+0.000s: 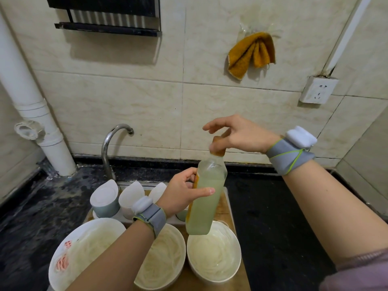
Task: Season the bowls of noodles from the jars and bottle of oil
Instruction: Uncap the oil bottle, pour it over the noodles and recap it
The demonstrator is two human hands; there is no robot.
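My left hand (184,191) grips the middle of a clear bottle of pale yellow oil (206,206), held upright and slightly tilted above the bowls. My right hand (237,135) pinches the bottle's brown cap (218,147) from above. Three white bowls of noodles stand on a wooden board (225,208) below: a large left bowl (69,255), a middle bowl (165,255) partly hidden by my left forearm, and a right bowl (214,255) under the bottle's base. White-lidded seasoning jars (105,198) stand in a row behind the bowls.
A chrome tap (109,148) rises behind the jars. Black countertop (273,217) stretches to the right and left. A white drain pipe (31,106) runs down the left wall. An orange cloth (252,53) and a wall socket (318,90) are on the tiles.
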